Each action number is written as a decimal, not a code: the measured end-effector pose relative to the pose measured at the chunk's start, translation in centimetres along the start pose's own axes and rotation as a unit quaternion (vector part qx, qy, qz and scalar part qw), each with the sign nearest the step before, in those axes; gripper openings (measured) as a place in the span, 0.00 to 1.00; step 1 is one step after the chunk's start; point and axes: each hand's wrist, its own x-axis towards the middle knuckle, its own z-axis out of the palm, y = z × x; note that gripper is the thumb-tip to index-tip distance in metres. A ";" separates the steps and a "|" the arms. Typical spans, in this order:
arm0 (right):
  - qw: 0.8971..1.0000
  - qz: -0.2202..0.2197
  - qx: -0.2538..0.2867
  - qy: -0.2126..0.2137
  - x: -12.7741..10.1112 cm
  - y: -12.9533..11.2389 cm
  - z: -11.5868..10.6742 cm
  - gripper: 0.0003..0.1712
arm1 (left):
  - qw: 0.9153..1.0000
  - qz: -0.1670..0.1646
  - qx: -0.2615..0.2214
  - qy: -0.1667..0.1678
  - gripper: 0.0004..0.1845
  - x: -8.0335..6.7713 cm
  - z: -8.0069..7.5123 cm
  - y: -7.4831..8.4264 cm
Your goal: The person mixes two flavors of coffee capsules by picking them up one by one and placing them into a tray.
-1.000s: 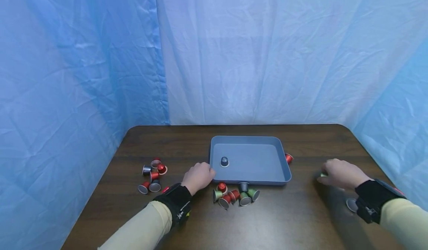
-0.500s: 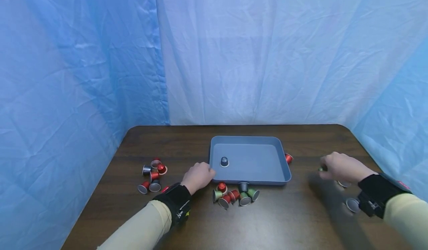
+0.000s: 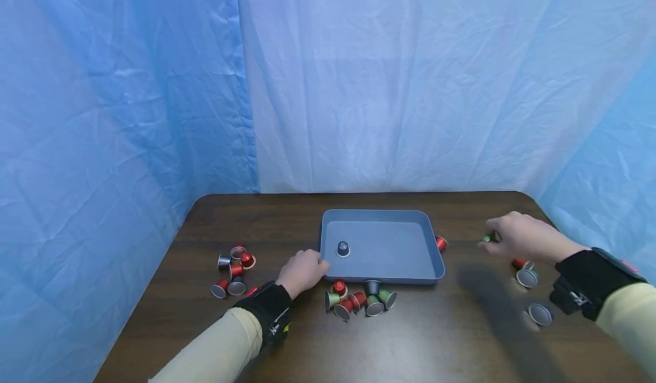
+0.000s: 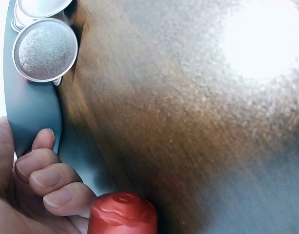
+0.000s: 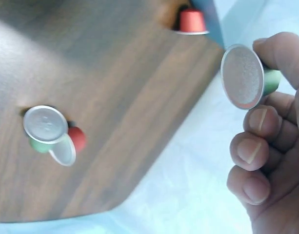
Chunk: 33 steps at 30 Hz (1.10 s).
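My right hand [image 3: 520,236] pinches a green coffee capsule [image 5: 271,81] by its body, above the right part of the table. The capsule's silver foil lid faces the right wrist camera. At the near left corner of a grey-blue tray [image 3: 394,278], my left hand [image 3: 302,272] grips the edge. In the left wrist view its fingers curl at the tray wall [image 4: 34,114]. One dark capsule [image 3: 343,249] stands lid down inside the tray. A red capsule [image 4: 123,214] lies close to the left hand's fingers.
Against the tray's front side sits a cluster of red, green and dark capsules [image 3: 357,300]. Several more capsules [image 3: 236,270] lie on the left. A red capsule [image 3: 441,243] touches the tray's right side. Other capsules [image 3: 527,278] lie below the right hand. Blue curtains [image 3: 359,87] surround the table.
My right hand has risen and moved away from me with the green capsule, uncovering capsules on the table beneath it. My left hand stays at the tray corner.
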 end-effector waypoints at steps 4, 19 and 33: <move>1.000 -0.009 0.001 0.008 0.2 -0.6 -1.1 0.13 | 1.000 0.001 0.000 -0.001 0.12 0.0 0.0 0.0; 0.998 -0.053 -0.026 0.035 1.3 -2.8 -4.0 0.16 | 1.000 0.009 0.002 0.004 0.12 0.3 0.2 -0.2; 0.999 -0.050 0.000 -0.001 2.5 -5.2 -6.2 0.03 | 1.000 0.005 -0.005 -0.008 0.14 0.5 0.2 -0.3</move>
